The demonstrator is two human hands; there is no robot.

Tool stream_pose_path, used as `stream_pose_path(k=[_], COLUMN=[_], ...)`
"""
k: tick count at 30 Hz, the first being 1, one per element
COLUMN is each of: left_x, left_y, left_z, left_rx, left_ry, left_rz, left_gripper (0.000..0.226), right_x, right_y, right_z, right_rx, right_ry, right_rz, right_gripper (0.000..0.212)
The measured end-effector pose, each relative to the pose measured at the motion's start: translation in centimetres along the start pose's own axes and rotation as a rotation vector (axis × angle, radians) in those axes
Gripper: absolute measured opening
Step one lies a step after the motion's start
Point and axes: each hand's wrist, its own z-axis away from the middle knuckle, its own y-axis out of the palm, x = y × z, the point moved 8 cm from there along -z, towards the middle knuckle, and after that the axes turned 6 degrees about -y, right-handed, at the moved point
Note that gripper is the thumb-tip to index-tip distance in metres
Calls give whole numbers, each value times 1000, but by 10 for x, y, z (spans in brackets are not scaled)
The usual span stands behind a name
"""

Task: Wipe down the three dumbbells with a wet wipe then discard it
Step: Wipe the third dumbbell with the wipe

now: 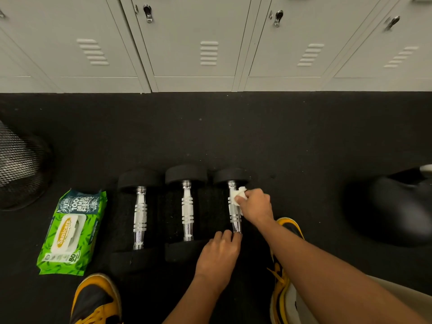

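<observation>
Nearest us, our left hand (218, 252) rests on the near head of the right dumbbell (233, 208), fingers curled over its top by the end of the chrome handle; it looks to be steadying the weight. That near head is almost wholly hidden under the hand and lost against the black floor (292, 136), so we cannot make out its outline.

Just beyond, our right hand (256, 204) pinches a bunched white wipe (236, 194) against the far part of the same handle, thumb and fingers closed on it. The handle's long axis runs straight away from us, near to far, so the next stroke, we judge, follows that line toward or away from the left hand. The right hand is the one on the handle; the left sits at its near end.

To the left of both hands lie the middle dumbbell (187, 210) and the left dumbbell (139, 217), parallel and close together. Further left is the wipes pack (70, 232), and beyond it a mesh bin (21, 164), cut off by the frame edge. A dark blurred shape far right we cannot identify.
</observation>
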Motion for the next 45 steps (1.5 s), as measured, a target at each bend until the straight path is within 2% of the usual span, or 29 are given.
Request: stream_pose_path(k=[6, 11, 19, 30, 37, 45], left_x=[-3, -1, 5, 5, 2, 2], left_y=[8, 4, 6, 4, 1, 1], left_z=[-3, -1, 0, 0, 0, -1], left_rx=[53, 28, 51, 58, 62, 68], left_ry=[3, -17, -40, -48, -62, -66], left_rz=[-3, -4, 5, -12, -18, -31], left_gripper=[58, 63, 68, 62, 59, 66], right_x=[23, 30, 26, 15, 8, -8], right_y=[3, 11, 28, 34, 31, 38], right_z=[-13, -9, 4, 9, 12, 27], right_rx=[-55, -41, 9, 36, 117, 281], right_ry=[-33, -45, -170, -231, -287, -312], right_rz=[27, 97, 306, 386, 429, 539], right_gripper=[32, 32, 23, 31, 29, 32])
